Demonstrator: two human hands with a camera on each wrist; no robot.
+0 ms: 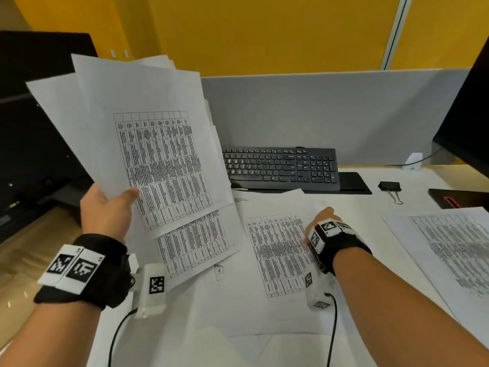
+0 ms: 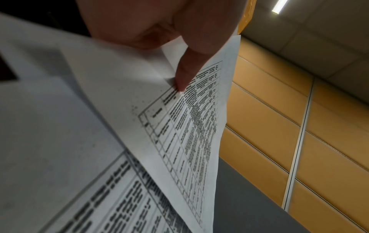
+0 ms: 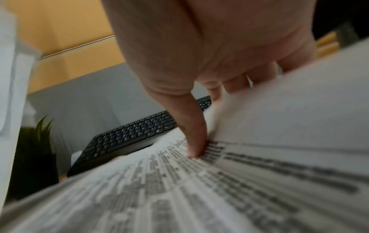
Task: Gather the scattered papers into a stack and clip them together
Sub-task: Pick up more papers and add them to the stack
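My left hand [image 1: 123, 201] holds a loose fan of several printed sheets [image 1: 148, 123] up over the desk's left side, thumb [image 2: 187, 72] pressed on the top sheet [image 2: 179, 134] and fingers hidden behind. My right hand [image 1: 326, 214] is down on a table-printed sheet [image 1: 277, 255] lying on other papers in the middle of the desk. In the right wrist view its thumb [image 3: 191, 134] presses the sheet [image 3: 179, 189] from above while the fingers curl under its lifted edge. A black binder clip [image 1: 390, 187] lies on the desk to the far right of the keyboard.
A black keyboard [image 1: 280, 166] sits against the grey partition [image 1: 330, 109]. More printed sheets [image 1: 455, 250] lie at the right edge, near a black object with a red mark [image 1: 457, 198]. Dark screens stand at far left and far right.
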